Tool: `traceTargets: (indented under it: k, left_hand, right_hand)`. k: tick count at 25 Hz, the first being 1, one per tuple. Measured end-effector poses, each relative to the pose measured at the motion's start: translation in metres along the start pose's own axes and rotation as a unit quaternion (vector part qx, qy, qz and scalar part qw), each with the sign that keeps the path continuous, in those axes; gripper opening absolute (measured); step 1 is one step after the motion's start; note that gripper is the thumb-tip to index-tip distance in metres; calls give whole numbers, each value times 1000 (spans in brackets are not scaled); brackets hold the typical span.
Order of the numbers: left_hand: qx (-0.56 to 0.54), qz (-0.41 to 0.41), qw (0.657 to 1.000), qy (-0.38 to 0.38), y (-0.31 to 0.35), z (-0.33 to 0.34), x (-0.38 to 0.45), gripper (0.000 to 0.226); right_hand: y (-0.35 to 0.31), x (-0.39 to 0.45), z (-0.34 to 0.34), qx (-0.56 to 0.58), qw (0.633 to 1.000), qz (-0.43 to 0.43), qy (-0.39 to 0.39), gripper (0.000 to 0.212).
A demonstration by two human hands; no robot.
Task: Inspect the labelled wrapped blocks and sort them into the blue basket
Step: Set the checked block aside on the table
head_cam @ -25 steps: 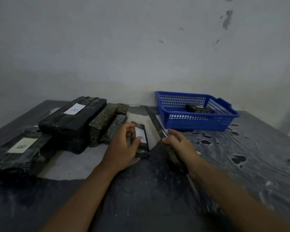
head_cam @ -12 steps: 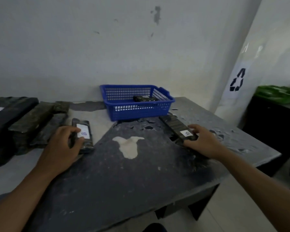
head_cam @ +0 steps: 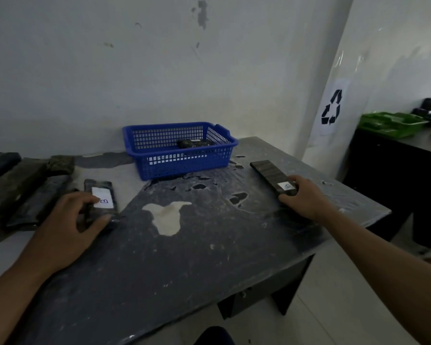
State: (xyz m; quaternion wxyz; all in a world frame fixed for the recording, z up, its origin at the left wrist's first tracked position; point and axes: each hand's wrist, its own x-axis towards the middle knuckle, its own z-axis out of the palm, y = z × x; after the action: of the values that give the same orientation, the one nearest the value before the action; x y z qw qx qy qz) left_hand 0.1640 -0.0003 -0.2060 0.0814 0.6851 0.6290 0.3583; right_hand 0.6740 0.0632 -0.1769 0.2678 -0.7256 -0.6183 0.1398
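Head view: our left hand [head_cam: 67,220] curls loosely around a dark wrapped block with a white B label [head_cam: 100,195] at nine o'clock. Our right hand [head_cam: 302,199] grips a long dark flat labelled block [head_cam: 269,173] at three o'clock, on the table beside the blue plastic mesh basket [head_cam: 184,158] at twelve, which holds one wrapped block [head_cam: 194,143].

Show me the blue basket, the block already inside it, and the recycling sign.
blue basket [head_cam: 184,163]: head view, front mesh wall.
block in the basket [head_cam: 195,143]: head view, its visible top.
recycling sign [head_cam: 331,107]: head view, middle of the arrows.
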Motion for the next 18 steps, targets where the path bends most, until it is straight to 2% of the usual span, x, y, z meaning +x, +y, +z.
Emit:
traceTargets:
  k: [2,7,11,13,15,18]
  left_hand:
    - [7,-1,1000,-11,4,-1,-3,34]
    - [15,-10,1000,-6,8,0,-5,40]
    - [25,-1,1000,10,3,3,-4,44]
    - [18,-1,1000,12,0,4,-4,46]
    - [11,-13,1000,17,-3,5,-3,51]
    - [-8,-6,999,32,-4,3,-2,47]
  right_hand:
    - [7,2,4,-36,999,2,7,64]
    - [8,3,10,-183,982,33,-34,69]
    - [-8,-5,11,-246,967,43,-47,70]
    - [-30,-13,17,-232,973,4,-20,70]
    - [-66,-24,33,-176,981,-86,-5,63]
    - [-132,-40,70,-87,973,-207,-51,45]
